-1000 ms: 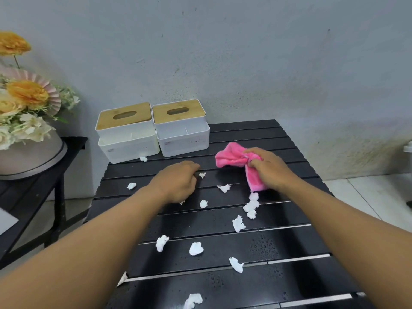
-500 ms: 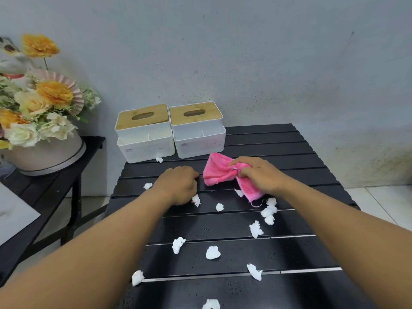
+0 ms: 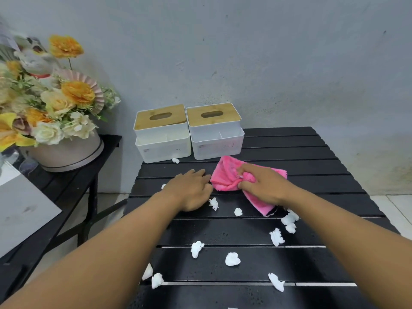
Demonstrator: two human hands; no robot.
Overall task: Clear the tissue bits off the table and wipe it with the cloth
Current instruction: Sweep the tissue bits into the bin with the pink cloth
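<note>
Pink cloth [image 3: 226,176] lies mid-depth on the black slatted surface [image 3: 301,152], just in front of the right tissue box [image 3: 217,146]. Right hand [image 3: 264,186] sits on top of it, fingers curled into the fabric & bunching it into a knot of folds at the ctr. One flap fans out toward the boxes, another sticks out under the wrist toward the near side. Left hand [image 3: 191,190] is palm-down on the surface just left of the cloth, fingers relaxed & fairly straight, tips right at the cloth's left edge. Can't tell if anything's under the palm. Hands are side by side, close, not touching.

Tissue bits [image 3: 232,259] are white scraps scattered over the surface, mostly nearer the person than both hands. One lies just beside the left hand's near edge, one btwn the two wrists. A small cluster sits beside the cloth's near tip by the right forearm, w/ several more on the near slats. One lies alone in front of the left tissue box [image 3: 162,148].

Both boxes are white w/ slotted wooden lids, side by side at the far left corner against the wall [image 3: 267,63]. Small marks on their fronts are too small to read.

Left of the surface is a lower black side table [image 3: 109,141] w/ a round pot of orange & cream flowers [image 3: 66,152].
</note>
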